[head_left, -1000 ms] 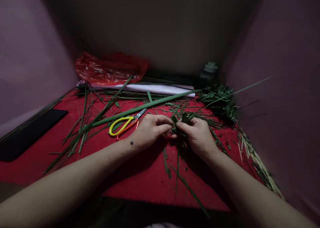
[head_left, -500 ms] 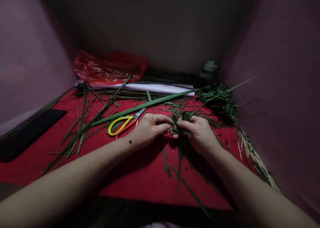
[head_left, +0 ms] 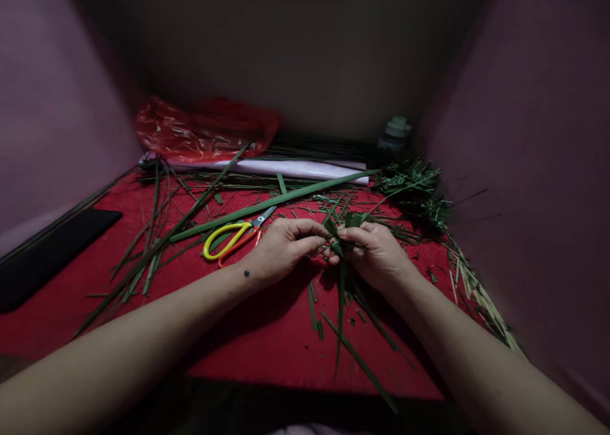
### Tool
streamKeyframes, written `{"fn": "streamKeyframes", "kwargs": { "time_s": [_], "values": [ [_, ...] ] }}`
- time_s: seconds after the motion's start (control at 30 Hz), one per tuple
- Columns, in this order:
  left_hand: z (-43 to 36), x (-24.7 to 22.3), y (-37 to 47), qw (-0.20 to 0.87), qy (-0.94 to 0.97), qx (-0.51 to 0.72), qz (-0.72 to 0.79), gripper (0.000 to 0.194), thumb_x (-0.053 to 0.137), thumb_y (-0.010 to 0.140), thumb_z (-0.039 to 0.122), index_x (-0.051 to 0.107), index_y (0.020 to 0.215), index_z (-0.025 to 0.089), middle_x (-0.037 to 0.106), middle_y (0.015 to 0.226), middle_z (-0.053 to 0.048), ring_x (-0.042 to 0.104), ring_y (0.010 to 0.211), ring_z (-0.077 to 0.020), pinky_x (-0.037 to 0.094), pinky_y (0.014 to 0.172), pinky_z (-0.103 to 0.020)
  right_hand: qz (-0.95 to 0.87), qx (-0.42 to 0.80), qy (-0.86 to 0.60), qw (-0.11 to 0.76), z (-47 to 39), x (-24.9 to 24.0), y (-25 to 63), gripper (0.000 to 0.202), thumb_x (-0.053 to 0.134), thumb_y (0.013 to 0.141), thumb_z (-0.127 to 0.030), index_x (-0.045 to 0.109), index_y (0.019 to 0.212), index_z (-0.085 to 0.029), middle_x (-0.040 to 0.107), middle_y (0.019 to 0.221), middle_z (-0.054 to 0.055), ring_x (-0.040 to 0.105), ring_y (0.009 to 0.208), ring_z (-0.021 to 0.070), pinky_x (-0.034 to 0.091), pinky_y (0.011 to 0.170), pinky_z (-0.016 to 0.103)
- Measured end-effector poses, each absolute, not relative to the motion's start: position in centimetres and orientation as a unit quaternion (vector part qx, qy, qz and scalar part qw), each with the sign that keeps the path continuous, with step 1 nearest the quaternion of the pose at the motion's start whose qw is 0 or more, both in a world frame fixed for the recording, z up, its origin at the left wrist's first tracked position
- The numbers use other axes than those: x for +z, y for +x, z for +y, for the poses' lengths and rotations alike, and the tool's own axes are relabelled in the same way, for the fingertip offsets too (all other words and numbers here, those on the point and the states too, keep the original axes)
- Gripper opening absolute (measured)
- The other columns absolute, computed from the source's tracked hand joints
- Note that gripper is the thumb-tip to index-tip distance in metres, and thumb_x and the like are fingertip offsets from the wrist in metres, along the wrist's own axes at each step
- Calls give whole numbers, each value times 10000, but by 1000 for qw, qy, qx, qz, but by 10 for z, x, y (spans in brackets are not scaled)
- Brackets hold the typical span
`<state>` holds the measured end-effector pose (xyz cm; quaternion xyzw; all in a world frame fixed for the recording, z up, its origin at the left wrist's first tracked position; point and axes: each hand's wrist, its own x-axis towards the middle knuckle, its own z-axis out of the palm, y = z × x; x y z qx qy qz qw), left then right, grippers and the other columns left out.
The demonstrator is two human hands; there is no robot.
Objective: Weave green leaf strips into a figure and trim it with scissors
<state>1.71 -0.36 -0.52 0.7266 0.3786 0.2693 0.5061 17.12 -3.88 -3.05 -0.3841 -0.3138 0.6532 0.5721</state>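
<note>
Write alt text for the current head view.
A person's left hand and right hand hold green leaf strips over a red table. Yellow-and-orange scissors lie beside the left hand; behind are a red plastic bag and a bottle.

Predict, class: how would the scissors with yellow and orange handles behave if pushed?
The scissors would probably slide or swivel rather than roll, since they seem to lie flat. Their grey blades look metallic, so likely stiff. They might nudge the long green strip just beyond.

A flat, red-surfaced table (head_left: 257, 352) is enclosed by a smooth, pale mauve left wall (head_left: 57, 92), a darker purple right wall (head_left: 534, 136) and a shadowed, grey-brown back wall (head_left: 305, 54); the space is dimly lit.
</note>
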Motion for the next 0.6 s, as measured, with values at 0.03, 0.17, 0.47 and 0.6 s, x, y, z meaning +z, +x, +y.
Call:
{"fn": "streamKeyframes", "kwargs": {
  "time_s": [0.03,0.17,0.47,0.6],
  "values": [
    [-4,-6,17,510,726,271,374,154,544,730,150,662,823,119,658,689,-3,587,636,-99,450,621,-192,-306,654,-386,574,-39,-30,171,34,610,612,-108,618,644,-105,655,592,49,613,491,151,520,454,246],
    [-4,-12,17,536,713,271,363,144,532,745,173,643,823,123,656,711,-21,612,666,-127,470,655,-231,-282,657,-387,582,-40,-28,170,45,625,587,-99,586,598,-116,642,563,33,618,486,162,516,436,249],
    [-7,-17,19,563,674,293,378,107,556,723,179,634,783,136,644,652,-11,621,642,-141,487,609,-234,-303,666,-376,568,-41,-29,170,28,623,602,-111,620,629,-105,641,563,40,621,494,163,517,446,244],
    [-6,-18,19,557,683,285,376,118,545,732,163,638,800,137,656,684,-15,618,643,-131,487,629,-232,-306,673,-373,561,-41,-30,171,22,617,609,-111,623,628,-103,644,574,46,632,515,173,516,457,247]
  ]
}}
